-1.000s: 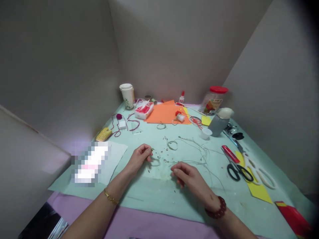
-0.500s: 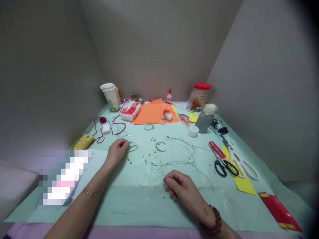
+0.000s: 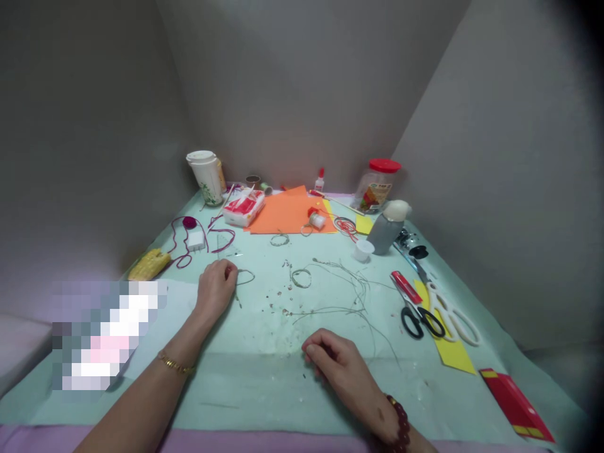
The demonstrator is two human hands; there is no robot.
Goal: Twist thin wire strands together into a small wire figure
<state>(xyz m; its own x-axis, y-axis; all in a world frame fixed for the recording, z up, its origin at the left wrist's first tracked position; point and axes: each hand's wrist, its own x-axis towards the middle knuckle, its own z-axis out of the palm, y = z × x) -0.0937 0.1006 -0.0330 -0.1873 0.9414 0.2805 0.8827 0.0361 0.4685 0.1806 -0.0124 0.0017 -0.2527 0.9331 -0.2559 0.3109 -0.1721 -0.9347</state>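
Observation:
My left hand (image 3: 217, 288) rests on the pale green table cover, thumb and fingertips pinched together at the edge of a thin cord loop (image 3: 253, 277). My right hand (image 3: 343, 365) lies nearer the front, its fingers loosely curled toward the thumb. Whether those fingers hold anything small is hidden. Between and beyond the hands lie a second coiled cord ring (image 3: 301, 279), a third cord ring (image 3: 280, 240) and loose strands of thin cord (image 3: 361, 286). Tiny dark and reddish bits (image 3: 285, 311) are scattered beside them.
To the right lie black-handled scissors (image 3: 412, 322), white-handled scissors (image 3: 453, 321), a red lighter-like object (image 3: 406, 287) and a red packet (image 3: 516, 404). A grey bottle (image 3: 387, 229), small white cup (image 3: 363, 250), orange paper (image 3: 287, 217), tissue pack (image 3: 244, 207) and tumbler (image 3: 206, 179) stand farther back.
The whole view has shifted slightly, so the table things appear a little farther left. Both hands keep nearly the same pose and place on the table.

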